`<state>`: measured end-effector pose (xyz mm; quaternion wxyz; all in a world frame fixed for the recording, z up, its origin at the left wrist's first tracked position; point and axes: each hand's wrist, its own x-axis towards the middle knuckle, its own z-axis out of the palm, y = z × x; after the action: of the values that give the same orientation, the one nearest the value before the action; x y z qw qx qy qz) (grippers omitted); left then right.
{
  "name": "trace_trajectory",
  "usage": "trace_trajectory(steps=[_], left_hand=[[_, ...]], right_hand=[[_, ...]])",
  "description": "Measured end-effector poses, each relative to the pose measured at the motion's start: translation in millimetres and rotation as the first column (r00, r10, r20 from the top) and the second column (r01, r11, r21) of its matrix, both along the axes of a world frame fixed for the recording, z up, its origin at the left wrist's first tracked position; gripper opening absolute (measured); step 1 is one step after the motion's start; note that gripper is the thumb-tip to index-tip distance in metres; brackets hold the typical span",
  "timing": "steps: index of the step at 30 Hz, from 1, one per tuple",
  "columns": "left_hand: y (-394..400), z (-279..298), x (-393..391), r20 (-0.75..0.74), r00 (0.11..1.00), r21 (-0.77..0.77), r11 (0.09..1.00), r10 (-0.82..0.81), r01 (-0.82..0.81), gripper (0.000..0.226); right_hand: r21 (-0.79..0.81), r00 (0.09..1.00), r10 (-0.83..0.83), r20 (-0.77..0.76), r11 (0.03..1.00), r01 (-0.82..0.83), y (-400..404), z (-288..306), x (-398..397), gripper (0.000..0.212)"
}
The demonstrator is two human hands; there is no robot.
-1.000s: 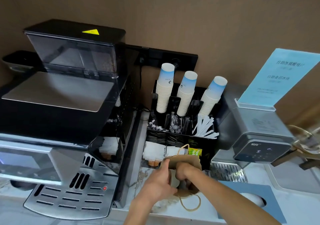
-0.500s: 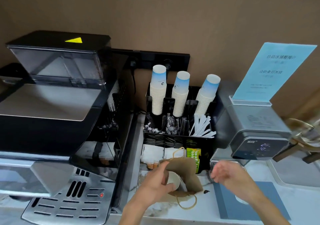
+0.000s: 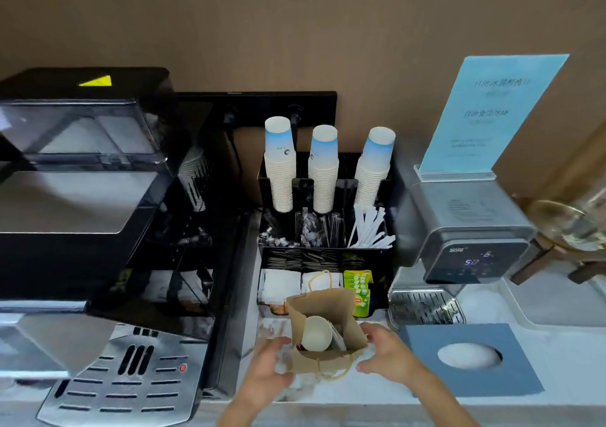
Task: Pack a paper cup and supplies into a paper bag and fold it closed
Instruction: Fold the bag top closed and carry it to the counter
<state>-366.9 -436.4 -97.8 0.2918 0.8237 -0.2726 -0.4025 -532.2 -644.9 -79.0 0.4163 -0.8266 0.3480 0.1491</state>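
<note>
A brown paper bag (image 3: 328, 305) with twine handles stands open on the counter in front of the black organizer. Inside it a white paper cup (image 3: 316, 333) lies tilted, with a white wrapped item beside it. My left hand (image 3: 270, 369) is at the bag's left side, fingers spread, touching or nearly touching the paper. My right hand (image 3: 385, 351) is at the bag's right side, fingers apart, near the bag's edge. Neither hand grips anything.
A black organizer (image 3: 390, 256) behind the bag holds three stacks of paper cups (image 3: 323, 170), white stirrers (image 3: 369, 228), napkins and green tea packets (image 3: 359, 287). A coffee machine (image 3: 98, 229) fills the left. A grey dispenser (image 3: 472, 229) and blue mat (image 3: 472, 359) sit right.
My left hand let go of the cup, which now rests in the bag. My right hand came back toward the bag's right side. Both hands now flank the bag.
</note>
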Motion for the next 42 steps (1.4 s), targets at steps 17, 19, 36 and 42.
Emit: trace_trajectory(steps=[17, 19, 36, 42], left_hand=[[-19, -15, -10, -0.117, 0.977, -0.337, 0.918, 0.177, -0.206, 0.048], [-27, -10, -9, -0.042, 0.987, -0.332, 0.929, 0.158, -0.163, 0.044], [-19, 57, -10, -0.5, 0.835, -0.377, 0.81, 0.23, -0.449, 0.029], [-17, 110, -12, -0.555, 0.798, -0.46, 0.711, 0.237, -0.531, 0.039]], right_hand=[[0.065, 0.973, -0.02, 0.23, 0.998, 0.005, 14, 14, 11, 0.04], [0.047, 0.974, -0.024, 0.226, 0.999, 0.013, 14, 13, 13, 0.035], [0.492, 0.846, -0.412, 0.339, 0.844, 0.214, 22, 62, 7, 0.018], [0.625, 0.719, -0.557, 0.416, 0.749, 0.218, 29, 102, 10, 0.031]])
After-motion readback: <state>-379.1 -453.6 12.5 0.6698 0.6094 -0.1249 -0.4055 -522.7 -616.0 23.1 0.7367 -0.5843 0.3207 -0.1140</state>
